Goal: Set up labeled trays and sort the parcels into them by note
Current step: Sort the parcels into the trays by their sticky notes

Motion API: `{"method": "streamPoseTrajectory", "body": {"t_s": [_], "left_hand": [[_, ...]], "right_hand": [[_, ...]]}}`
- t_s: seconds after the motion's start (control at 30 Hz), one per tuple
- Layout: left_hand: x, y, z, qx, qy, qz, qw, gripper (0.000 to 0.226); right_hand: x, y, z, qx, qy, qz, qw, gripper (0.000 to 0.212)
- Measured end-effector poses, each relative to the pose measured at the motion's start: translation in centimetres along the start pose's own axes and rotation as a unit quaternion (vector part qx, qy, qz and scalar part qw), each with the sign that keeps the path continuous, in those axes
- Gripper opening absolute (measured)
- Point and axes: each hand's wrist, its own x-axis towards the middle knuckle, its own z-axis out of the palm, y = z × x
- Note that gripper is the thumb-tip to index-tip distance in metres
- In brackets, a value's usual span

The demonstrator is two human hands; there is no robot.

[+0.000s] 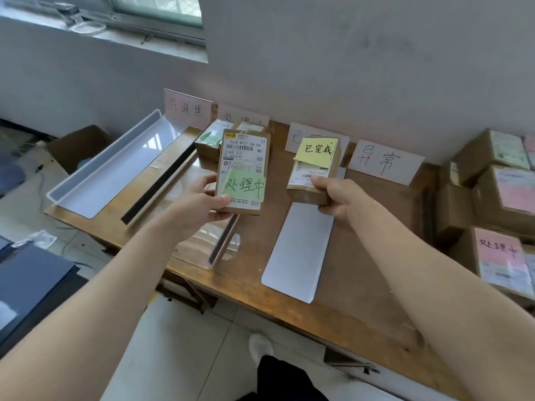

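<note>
My left hand point(202, 206) holds a brown parcel with a green note point(244, 172) upright above the second, clear tray point(202, 250). My right hand point(335, 198) grips a smaller brown parcel with a yellow note point(315, 169) over the far end of the third, white tray point(298, 250). The first tray point(115, 169) lies at the left, with nothing in it. Handwritten label cards stand along the wall: a pink card point(186, 110), a white card point(243, 117) partly hidden, a card point(295, 137) behind the yellow note, and a white card point(385, 162) at the right. Other parcels point(211, 143) sit at the second tray's far end.
A pile of brown parcels with pink and green notes point(498, 204) covers the table's right end. The wooden table point(362, 285) meets the wall at the back. A cardboard box point(78, 146) and dark folders point(31, 285) lie to the left on the floor side.
</note>
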Motion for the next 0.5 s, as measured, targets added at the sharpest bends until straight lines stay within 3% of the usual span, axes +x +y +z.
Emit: {"method": "streamPoseTrajectory", "body": {"t_s": [0.23, 0.5], "left_hand": [[5.0, 0.1, -3.9, -0.006, 0.040, -0.046, 0.998, 0.041], [12.5, 1.0, -6.7, -0.006, 0.068, -0.083, 0.994, 0.048]], "right_hand": [[8.7, -1.8, 5.2, 0.021, 0.011, 0.074, 0.997, 0.035], [17.0, -2.7, 7.5, 0.040, 0.030, 0.120, 0.992, 0.043]]}}
